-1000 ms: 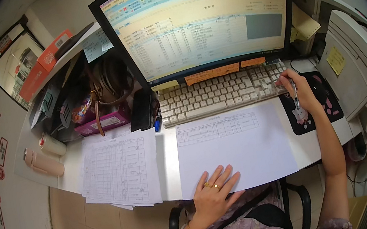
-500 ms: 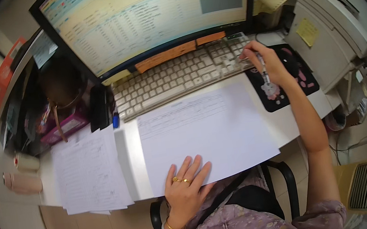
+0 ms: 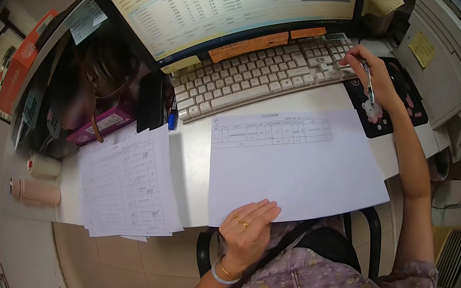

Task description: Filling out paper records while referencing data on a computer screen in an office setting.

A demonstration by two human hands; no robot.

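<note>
A white printed sheet (image 3: 300, 175) with a small table near its top lies on the desk in front of me. My left hand (image 3: 248, 223), wearing gold rings, rests on its lower left edge with fingers stretched out side by side; the thumb is hidden. At the keyboard's right end, my right hand (image 3: 373, 79) is closed around a pen (image 3: 371, 89) that points down. Its index finger reaches the number keys of the pale keyboard (image 3: 251, 82). A dark mouse pad (image 3: 360, 117) with a cartoon pattern lies partly beneath that hand.
Behind the keyboard stands a monitor (image 3: 246, 6) with orange notes along its lower edge. A stack of printed papers (image 3: 125, 188) lies at left, near a blue pen (image 3: 172, 117), a purple box (image 3: 103, 120) and a pink bottle (image 3: 37, 192). A printer-like machine (image 3: 433, 33) stands at right.
The view has shifted, so the desk things sit farther right in it. My left hand's spread fingers have drawn together on the sheet's edge. My right hand stays at the number keys with the pen.
</note>
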